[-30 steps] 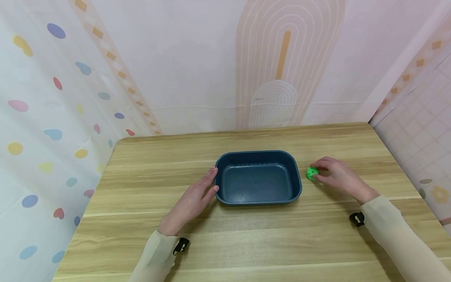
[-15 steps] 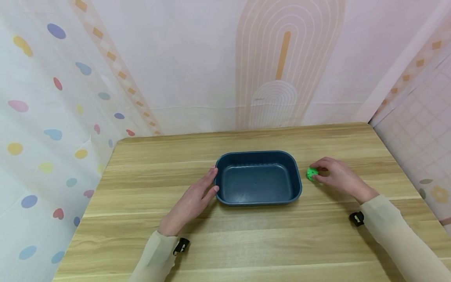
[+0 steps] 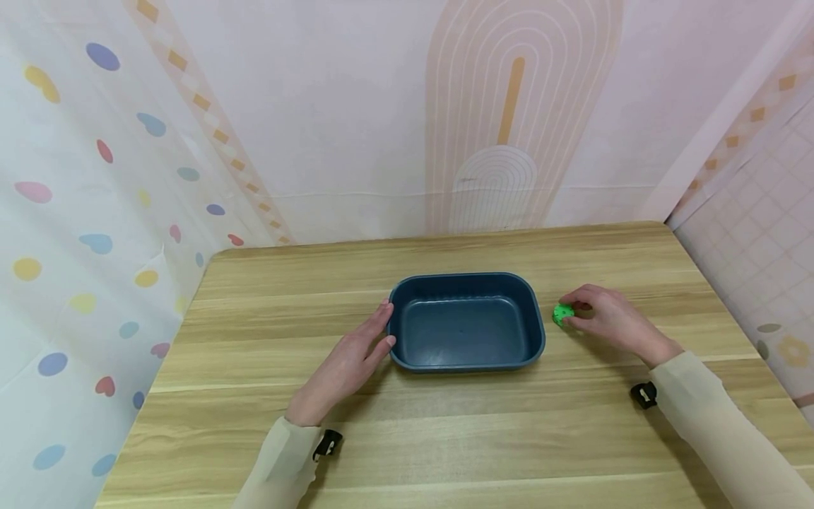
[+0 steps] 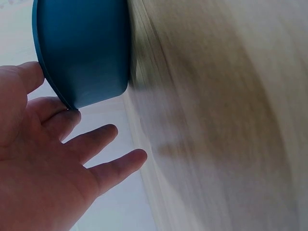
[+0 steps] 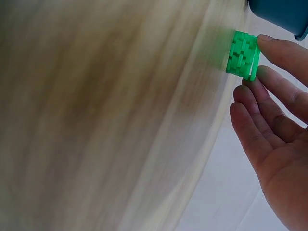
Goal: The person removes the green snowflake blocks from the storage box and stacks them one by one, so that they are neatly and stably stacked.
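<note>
A dark blue rectangular plastic tub (image 3: 466, 367) stands in the middle of the wooden table. My left hand (image 3: 346, 364) touches its left end, fingers nearly straight, with fingertips and thumb at the rim; in the left wrist view the lower fingers of the left hand (image 4: 57, 163) spread free below the tub's wall (image 4: 86, 53). Right of the tub, my right hand (image 3: 607, 318) pinches a short stack of green notched plastic discs (image 3: 562, 314) between thumb and fingers. In the right wrist view the disc stack (image 5: 242, 55) stands on the table, its top disc slightly tilted at the fingertips.
The wooden table (image 3: 483, 438) reaches back to a patterned curtain (image 3: 337, 141). More curtain hangs along the left side (image 3: 83, 283) and the right side. A small black device (image 3: 644, 395) sits at the right cuff, and another black device (image 3: 328, 443) at the left cuff.
</note>
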